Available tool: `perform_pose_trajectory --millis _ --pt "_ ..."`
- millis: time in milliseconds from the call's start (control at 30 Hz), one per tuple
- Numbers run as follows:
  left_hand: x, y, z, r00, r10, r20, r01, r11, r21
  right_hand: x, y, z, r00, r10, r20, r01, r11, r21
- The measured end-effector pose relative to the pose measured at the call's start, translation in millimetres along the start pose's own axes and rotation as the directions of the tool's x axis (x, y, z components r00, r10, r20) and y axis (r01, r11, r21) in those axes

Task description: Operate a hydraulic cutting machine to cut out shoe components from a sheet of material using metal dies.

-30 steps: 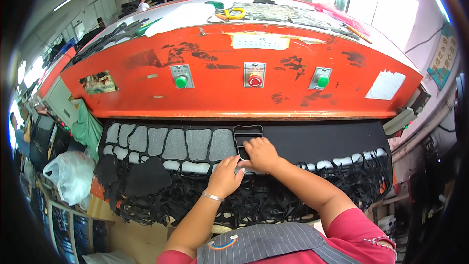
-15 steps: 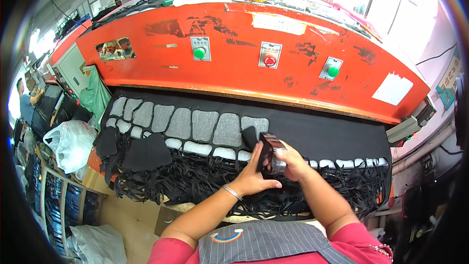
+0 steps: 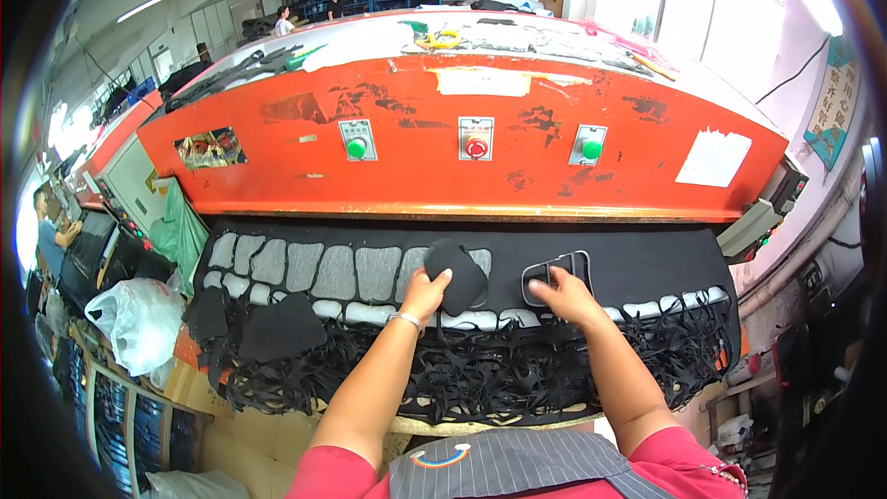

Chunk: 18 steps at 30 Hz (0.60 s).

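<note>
My left hand pinches a rounded black fabric piece between thumb and fingers, over the row of grey cut-out shapes. To the right, my right hand grips a metal cutting die, an outline frame with a crossbar, at the surface of the black sheet. The fingers partly hide the die. Grey patches show through shaped holes in the sheet, left of the die. Smaller pale patches line its near edge.
A red-orange press with green and red buttons spans the far side. Tangled black fabric strips hang along the near edge. Black cut pieces lie at the left, near a white plastic bag. Another person stands far left.
My hands have moved apart. The die, held up between both hands before, is now down on the sheet at the right, under my right hand. My left hand now holds the black piece.
</note>
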State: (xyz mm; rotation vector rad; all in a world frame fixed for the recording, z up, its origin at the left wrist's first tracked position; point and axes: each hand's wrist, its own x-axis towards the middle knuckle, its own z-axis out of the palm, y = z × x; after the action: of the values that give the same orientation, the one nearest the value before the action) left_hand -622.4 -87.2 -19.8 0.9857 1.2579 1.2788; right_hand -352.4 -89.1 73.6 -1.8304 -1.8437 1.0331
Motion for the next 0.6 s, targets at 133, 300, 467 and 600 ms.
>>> perform_pose_trajectory --millis 133,300,467,600 --pt "40 -3 -1 0.998 0.016 0.056 -0.046 0.807 0.588 22 9 -1 0.824 -0.528 -0.207 0.379 0.785 -0.491" --pt "43 28 47 0.988 -0.135 -0.079 0.135 0.483 0.865 58 46 -3 0.923 -0.346 -0.167 0.179 0.773 -0.609" --pt "39 28 45 0.967 -0.235 -0.096 0.235 0.686 0.689 61 58 6 0.94 -0.286 -0.186 0.131 0.806 -0.577" --pt "40 11 21 0.989 -0.118 -0.086 0.145 0.858 0.493 59 43 11 0.933 -0.307 -0.186 0.155 0.812 -0.563"
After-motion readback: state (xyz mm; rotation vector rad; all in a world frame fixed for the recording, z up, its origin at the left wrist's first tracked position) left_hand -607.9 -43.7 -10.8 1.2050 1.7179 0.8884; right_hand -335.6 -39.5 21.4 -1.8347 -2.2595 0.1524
